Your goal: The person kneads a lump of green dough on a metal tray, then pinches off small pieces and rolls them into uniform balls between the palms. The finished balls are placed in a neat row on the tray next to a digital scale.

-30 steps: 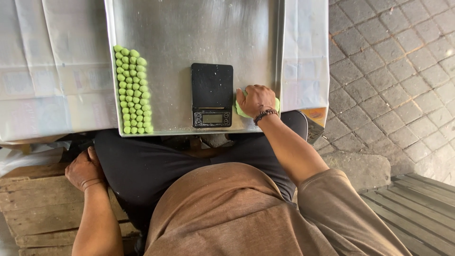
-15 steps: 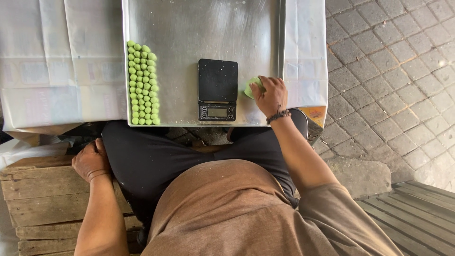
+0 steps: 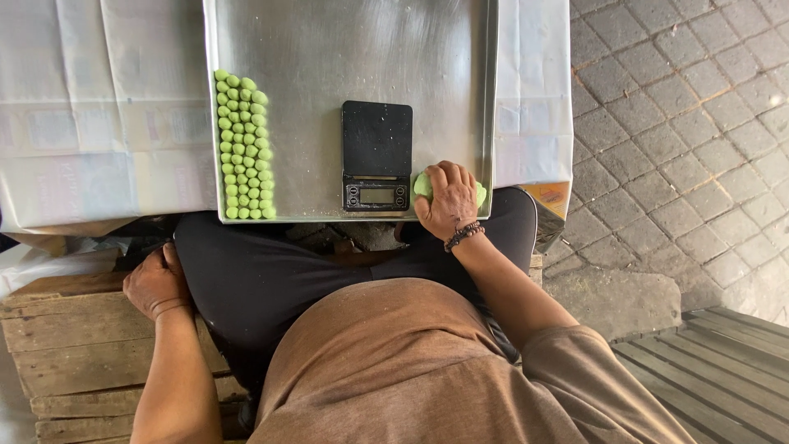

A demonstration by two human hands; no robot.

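Steel tray (image 3: 444, 49): green balls (image 3: 244, 146), scale (image 3: 376, 154); right hand (image 3: 448, 197) grasping dough lump (image 3: 425, 185), left (image 3: 154, 282) clenched.

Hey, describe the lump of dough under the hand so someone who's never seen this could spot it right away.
Find the big metal tray and the black scale at its near edge. Just right of the scale, the right hand covers a lump of green dough. Unlike the small green balls in rows at the tray's left side, it is one large unshaped mass.
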